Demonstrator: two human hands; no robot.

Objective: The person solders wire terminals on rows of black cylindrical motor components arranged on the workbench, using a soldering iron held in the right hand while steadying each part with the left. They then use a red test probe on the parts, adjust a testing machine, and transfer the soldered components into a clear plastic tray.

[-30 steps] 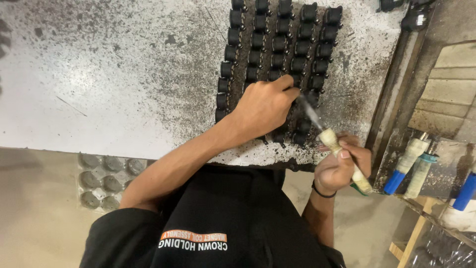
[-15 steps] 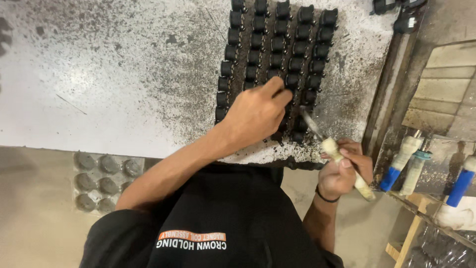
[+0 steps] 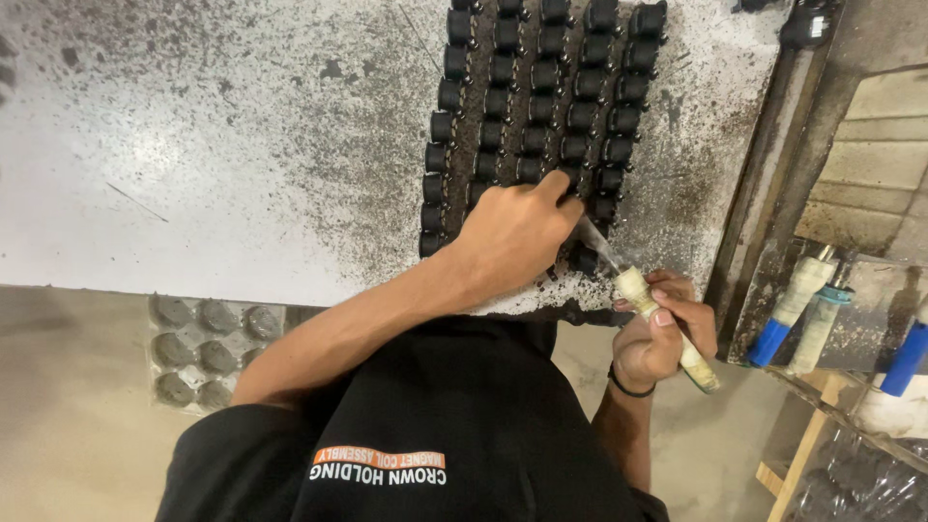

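1. Head view. Black spools (image 3: pixel 541 92) stand in close rows on a speckled grey table (image 3: pixel 193 174), at its far right part.
2. Left hand (image 3: pixel 517 232) lies over the near end of the rows, fingers curled down onto one spool; whether it pinches it or only steadies it, cannot tell.
3. Right hand (image 3: pixel 662 333) sits just off the table's near edge, right of the rows, closed around a brush (image 3: pixel 657 314) with a pale, wrapped handle; its thin tip points at the spool under the left hand.
4. Spools look small, hard, matte black, waisted in the middle. Likely light and stiff, easily toppled into neighbours; best held by the two end flanges.
5. Brush likely light; the wrapped handle gives a sure hold.
6. Below the table's near edge, left: a grey tray of round cups (image 3: pixel 203 343). Right of the table: blue-handled tools (image 3: pixel 788 314).
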